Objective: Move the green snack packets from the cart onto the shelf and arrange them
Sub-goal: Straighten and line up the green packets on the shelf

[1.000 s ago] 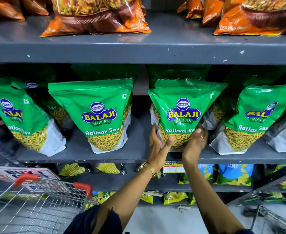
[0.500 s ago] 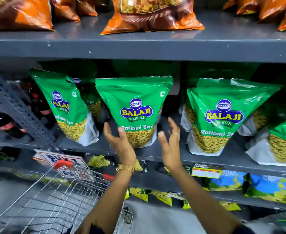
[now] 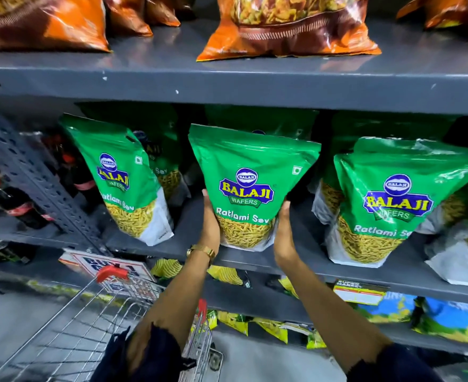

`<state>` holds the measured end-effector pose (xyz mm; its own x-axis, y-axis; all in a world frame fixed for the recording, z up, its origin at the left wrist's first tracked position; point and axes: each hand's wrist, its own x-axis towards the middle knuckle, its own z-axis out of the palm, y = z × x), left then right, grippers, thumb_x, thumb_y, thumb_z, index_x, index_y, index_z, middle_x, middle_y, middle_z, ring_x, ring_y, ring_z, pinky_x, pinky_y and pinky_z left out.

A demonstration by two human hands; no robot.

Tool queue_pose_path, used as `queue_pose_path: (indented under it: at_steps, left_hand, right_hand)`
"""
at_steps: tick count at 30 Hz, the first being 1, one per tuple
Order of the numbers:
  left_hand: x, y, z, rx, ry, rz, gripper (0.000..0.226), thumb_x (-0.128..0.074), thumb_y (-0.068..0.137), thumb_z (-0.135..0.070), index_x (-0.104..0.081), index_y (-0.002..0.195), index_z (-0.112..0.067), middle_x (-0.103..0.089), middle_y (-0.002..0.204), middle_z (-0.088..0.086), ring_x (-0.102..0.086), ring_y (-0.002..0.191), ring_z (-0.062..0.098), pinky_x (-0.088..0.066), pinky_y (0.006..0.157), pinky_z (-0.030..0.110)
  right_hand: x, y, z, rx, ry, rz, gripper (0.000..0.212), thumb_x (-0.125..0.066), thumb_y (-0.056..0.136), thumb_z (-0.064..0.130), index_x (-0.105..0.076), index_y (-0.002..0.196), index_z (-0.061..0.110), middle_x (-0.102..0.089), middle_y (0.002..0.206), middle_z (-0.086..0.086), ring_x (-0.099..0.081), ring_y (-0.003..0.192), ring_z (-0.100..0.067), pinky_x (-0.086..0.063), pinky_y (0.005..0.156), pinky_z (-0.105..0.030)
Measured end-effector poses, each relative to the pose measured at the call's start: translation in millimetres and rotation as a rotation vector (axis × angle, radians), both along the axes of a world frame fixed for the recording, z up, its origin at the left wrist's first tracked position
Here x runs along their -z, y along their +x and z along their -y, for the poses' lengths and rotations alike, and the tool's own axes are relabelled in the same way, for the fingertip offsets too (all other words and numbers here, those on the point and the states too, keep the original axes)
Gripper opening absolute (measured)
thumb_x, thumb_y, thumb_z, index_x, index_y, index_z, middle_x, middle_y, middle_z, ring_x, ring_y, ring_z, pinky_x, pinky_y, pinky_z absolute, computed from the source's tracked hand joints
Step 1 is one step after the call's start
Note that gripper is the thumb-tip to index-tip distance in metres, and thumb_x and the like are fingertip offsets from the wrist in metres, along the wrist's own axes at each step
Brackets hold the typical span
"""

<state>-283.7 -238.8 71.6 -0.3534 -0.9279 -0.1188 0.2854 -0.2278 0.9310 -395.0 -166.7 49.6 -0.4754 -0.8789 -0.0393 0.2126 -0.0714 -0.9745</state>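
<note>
Several green Balaji snack packets stand upright on the grey middle shelf (image 3: 188, 244). The middle green packet (image 3: 250, 186) is pressed between both my hands at its lower sides. My left hand (image 3: 210, 224) lies flat against its left edge, my right hand (image 3: 283, 230) against its right edge. Another green packet (image 3: 122, 177) stands to the left, and a third (image 3: 392, 199) to the right, with more behind them. The wire cart (image 3: 95, 334) with red handle grips sits low at the left; its basket looks empty where visible.
Orange snack bags (image 3: 285, 26) lie on the upper shelf. Dark cola bottles (image 3: 20, 208) stand behind a perforated grey upright (image 3: 34, 175) at the left. Yellow and blue packets fill the lower shelves; a price tag (image 3: 359, 292) hangs on the shelf edge.
My hands left the right-hand packet, moved left, and closed in from open on both sides of the middle packet. The view shifted left.
</note>
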Motion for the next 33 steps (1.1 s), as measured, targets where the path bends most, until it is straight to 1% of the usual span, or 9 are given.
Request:
queue_pose_path:
  at_steps: [5, 11, 16, 18, 21, 24, 26, 29, 33]
  left_hand:
    - [0, -5, -6, -0.012, 0.041, -0.032, 0.054, -0.009, 0.104, -0.041, -0.051, 0.129, -0.018, -0.063, 0.112, -0.009, -0.069, 0.067, -0.008, -0.054, 0.058, 0.009]
    - [7, -6, -8, -0.109, 0.005, 0.037, 0.064, -0.013, 0.104, -0.044, -0.075, 0.086, -0.041, -0.075, 0.075, -0.022, -0.071, 0.071, -0.007, -0.052, 0.074, 0.024]
    - [14, 17, -27, -0.316, -0.227, 0.165, 0.052, -0.033, 0.099, -0.046, -0.049, 0.138, -0.016, -0.063, 0.126, -0.015, -0.059, 0.115, -0.006, -0.046, 0.093, 0.01]
    - [18, 37, -41, -0.42, -0.368, 0.204, 0.054, -0.039, 0.093, -0.048, -0.049, 0.135, -0.015, -0.063, 0.122, -0.013, -0.059, 0.115, -0.001, -0.045, 0.095, 0.013]
    - [22, 78, -43, -0.664, -0.557, 0.255, 0.042, -0.04, 0.094, -0.04, -0.05, 0.127, -0.014, -0.057, 0.124, 0.004, -0.056, 0.115, 0.011, -0.043, 0.098, 0.021]
    - [26, 120, -17, -0.845, -0.638, 0.356, 0.046, -0.042, 0.095, -0.037, -0.043, 0.134, -0.013, -0.049, 0.135, 0.01, -0.049, 0.126, 0.023, -0.04, 0.109, 0.039]
    - [32, 146, 9, -0.876, -0.624, 0.448, 0.055, -0.041, 0.097, -0.038, -0.04, 0.14, -0.006, -0.046, 0.141, 0.01, -0.046, 0.132, 0.027, -0.038, 0.113, 0.047]
    - [24, 163, 39, -0.812, -0.52, 0.482, 0.067, -0.037, 0.096, -0.053, -0.034, 0.145, -0.008, -0.041, 0.148, 0.002, -0.042, 0.137, 0.019, -0.034, 0.117, 0.044]
    - [11, 171, 64, -0.669, -0.255, 0.402, 0.063, -0.031, 0.098, -0.056, -0.04, 0.145, -0.015, -0.044, 0.151, 0.008, -0.04, 0.139, 0.016, -0.026, 0.12, 0.036]
  right_hand:
    - [-3, 0, 7, 0.058, 0.044, 0.064, 0.058, -0.031, 0.084, 0.072, -0.057, 0.121, 0.036, -0.06, 0.134, -0.002, -0.06, 0.116, -0.012, -0.044, 0.105, -0.037]
    - [-1, -2, 13, 0.162, 0.135, -0.064, 0.036, -0.025, 0.102, 0.043, -0.06, 0.093, 0.042, -0.063, 0.125, -0.006, -0.058, 0.118, -0.024, -0.043, 0.107, -0.048]
    - [2, 6, -11, 0.359, 0.047, -0.177, 0.056, -0.027, 0.09, 0.063, -0.06, 0.119, 0.029, -0.064, 0.124, 0.002, -0.057, 0.12, -0.018, -0.043, 0.106, -0.044]
    - [7, 23, -41, 0.523, 0.074, -0.246, 0.054, -0.028, 0.089, 0.063, -0.058, 0.112, 0.025, -0.06, 0.111, 0.006, -0.055, 0.106, -0.017, -0.042, 0.097, -0.04]
    - [9, 77, -87, 0.312, 0.019, -0.236, 0.034, -0.036, 0.086, 0.059, -0.053, 0.09, 0.03, -0.048, 0.079, 0.016, -0.045, 0.077, -0.005, -0.038, 0.076, -0.019]
    - [15, 124, -90, -0.087, 0.048, -0.226, 0.051, -0.041, 0.078, 0.067, -0.056, 0.106, 0.027, -0.055, 0.09, 0.004, -0.051, 0.082, 0.007, -0.04, 0.08, -0.008]
    - [13, 147, -62, -0.231, 0.08, -0.294, 0.069, -0.039, 0.074, 0.08, -0.047, 0.125, 0.035, -0.055, 0.119, 0.005, -0.049, 0.11, 0.013, -0.037, 0.102, -0.014]
    - [-1, 172, -11, -0.193, 0.108, -0.246, 0.094, -0.04, 0.076, 0.078, -0.014, 0.152, 0.028, -0.018, 0.159, 0.005, -0.02, 0.146, -0.005, -0.019, 0.12, -0.029]
    - [-29, 205, 48, -0.168, 0.074, -0.145, 0.084, -0.045, 0.091, 0.055, 0.001, 0.153, 0.023, 0.003, 0.163, 0.003, -0.003, 0.144, 0.001, -0.006, 0.116, -0.018]
